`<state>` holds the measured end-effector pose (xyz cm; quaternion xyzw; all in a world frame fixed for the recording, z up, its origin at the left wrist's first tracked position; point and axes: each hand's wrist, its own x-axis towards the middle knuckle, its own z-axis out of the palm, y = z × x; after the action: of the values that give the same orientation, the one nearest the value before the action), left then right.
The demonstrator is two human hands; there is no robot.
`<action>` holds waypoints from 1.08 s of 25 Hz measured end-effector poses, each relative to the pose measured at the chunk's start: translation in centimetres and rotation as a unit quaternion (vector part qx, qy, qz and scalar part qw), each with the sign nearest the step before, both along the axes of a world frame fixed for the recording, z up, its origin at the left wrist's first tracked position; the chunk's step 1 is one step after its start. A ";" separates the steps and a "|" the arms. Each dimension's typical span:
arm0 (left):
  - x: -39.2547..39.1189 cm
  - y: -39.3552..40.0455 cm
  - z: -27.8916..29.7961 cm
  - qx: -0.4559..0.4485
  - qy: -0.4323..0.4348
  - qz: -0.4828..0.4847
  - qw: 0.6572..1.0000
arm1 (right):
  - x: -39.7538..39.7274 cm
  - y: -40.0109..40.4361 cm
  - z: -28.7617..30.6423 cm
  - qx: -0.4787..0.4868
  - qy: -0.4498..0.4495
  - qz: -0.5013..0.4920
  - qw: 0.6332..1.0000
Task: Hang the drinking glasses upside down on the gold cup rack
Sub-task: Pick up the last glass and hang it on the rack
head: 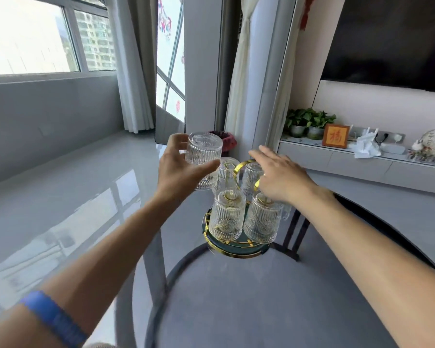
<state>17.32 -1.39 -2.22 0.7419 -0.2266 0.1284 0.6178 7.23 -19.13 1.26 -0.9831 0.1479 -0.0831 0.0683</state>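
Observation:
The gold cup rack [239, 248] stands on a round grey table, with a gold ring handle on top and a dark round base. Several ribbed clear glasses hang upside down on it; two sit at the front [227, 217] [263, 221]. My left hand [180, 169] grips another ribbed glass [204, 151], upside down, held above the rack's far left side. My right hand [279, 175] hovers with fingers spread over the rack's top right, hiding part of the ring and a glass behind it.
The round grey table [236, 297] has a dark rim and legs. Glossy grey floor lies to the left. A white shelf [337, 156] at right holds potted plants, a small red plaque and tissues. A waste bin [226, 143] stands behind the rack.

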 end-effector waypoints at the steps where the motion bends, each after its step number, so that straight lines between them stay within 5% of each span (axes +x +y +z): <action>1: 0.9 0.0 -0.5 0.001 0.015 -0.012 1.000 | 0.5 -0.1 -0.3 0.014 0.029 -0.004 0.999; 27: 4.3 -1.6 -8.9 0.065 0.071 -0.093 0.991 | 2.1 -1.6 -1.4 0.016 -0.056 0.007 0.998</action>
<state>21.64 -2.95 -11.17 0.7638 -0.2581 0.0027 0.5916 9.30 -20.77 -0.14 -0.9768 0.1381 -0.1349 0.0927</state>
